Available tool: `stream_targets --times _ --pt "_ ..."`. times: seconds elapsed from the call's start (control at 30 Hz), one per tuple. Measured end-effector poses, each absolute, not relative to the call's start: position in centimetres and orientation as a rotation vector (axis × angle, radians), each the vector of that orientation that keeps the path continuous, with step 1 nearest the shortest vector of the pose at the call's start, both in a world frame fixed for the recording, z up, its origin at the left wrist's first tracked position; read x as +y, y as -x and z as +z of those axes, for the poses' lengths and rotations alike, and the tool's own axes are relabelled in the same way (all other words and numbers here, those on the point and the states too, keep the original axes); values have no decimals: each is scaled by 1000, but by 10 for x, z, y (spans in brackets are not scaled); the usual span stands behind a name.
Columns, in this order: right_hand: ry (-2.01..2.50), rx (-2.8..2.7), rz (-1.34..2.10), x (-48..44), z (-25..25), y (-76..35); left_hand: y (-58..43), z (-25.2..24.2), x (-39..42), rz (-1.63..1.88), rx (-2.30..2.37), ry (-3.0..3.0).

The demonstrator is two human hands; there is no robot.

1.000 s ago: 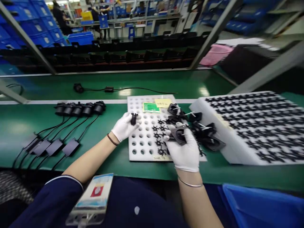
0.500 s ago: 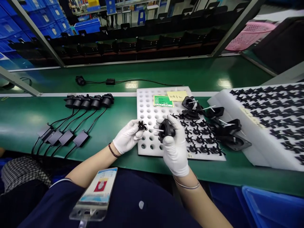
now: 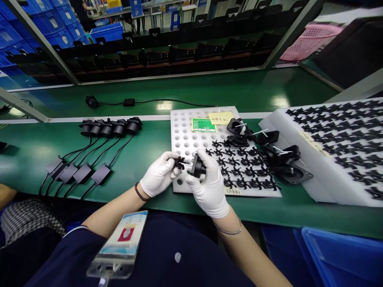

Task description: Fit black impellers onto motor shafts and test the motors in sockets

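My left hand (image 3: 158,173), in a white glove, pinches a small black impeller (image 3: 179,162) between its fingertips. My right hand (image 3: 208,187), also gloved, grips a black housing (image 3: 197,166) with a thin white shaft pointing left toward the impeller. The two parts are almost touching, held just above the near left corner of a white foam tray with round holes (image 3: 185,137). Several more black impellers (image 3: 239,167) lie on that tray, and a few black housings with shafts (image 3: 278,155) are piled at its right.
A larger white foam block (image 3: 317,175) covered with impellers sits at the right. Black round units on cables (image 3: 107,127) lie in a row at the left on the green bench (image 3: 143,151). A blue bin (image 3: 341,255) stands at the lower right. A badge (image 3: 119,243) hangs at my chest.
My right hand brought the housing down and left toward my left hand, and the gap between shaft and impeller has closed. The view has shifted slightly.
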State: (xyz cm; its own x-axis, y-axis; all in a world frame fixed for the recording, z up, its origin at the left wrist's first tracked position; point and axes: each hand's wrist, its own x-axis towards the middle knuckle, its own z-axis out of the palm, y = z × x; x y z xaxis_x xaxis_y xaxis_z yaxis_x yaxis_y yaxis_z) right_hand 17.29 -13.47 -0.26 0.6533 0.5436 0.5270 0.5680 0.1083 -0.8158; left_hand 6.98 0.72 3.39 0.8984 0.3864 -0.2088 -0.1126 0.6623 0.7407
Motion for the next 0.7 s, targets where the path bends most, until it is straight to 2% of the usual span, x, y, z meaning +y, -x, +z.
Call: stream_targets --times 0.17,0.4,0.57,0.7 --pt "1594 -1057 -196 -133 -4 -171 -70 32 3 427 400 -1014" --pt "1556 -939 -79 -130 -6 -157 -67 29 -11 860 427 -1413" --pt "1688 -1029 -129 -129 0 -155 -68 27 -19 982 538 -1436" --pt "1539 -867 -6 -124 -1 -149 -72 12 -16 1263 473 -1652"
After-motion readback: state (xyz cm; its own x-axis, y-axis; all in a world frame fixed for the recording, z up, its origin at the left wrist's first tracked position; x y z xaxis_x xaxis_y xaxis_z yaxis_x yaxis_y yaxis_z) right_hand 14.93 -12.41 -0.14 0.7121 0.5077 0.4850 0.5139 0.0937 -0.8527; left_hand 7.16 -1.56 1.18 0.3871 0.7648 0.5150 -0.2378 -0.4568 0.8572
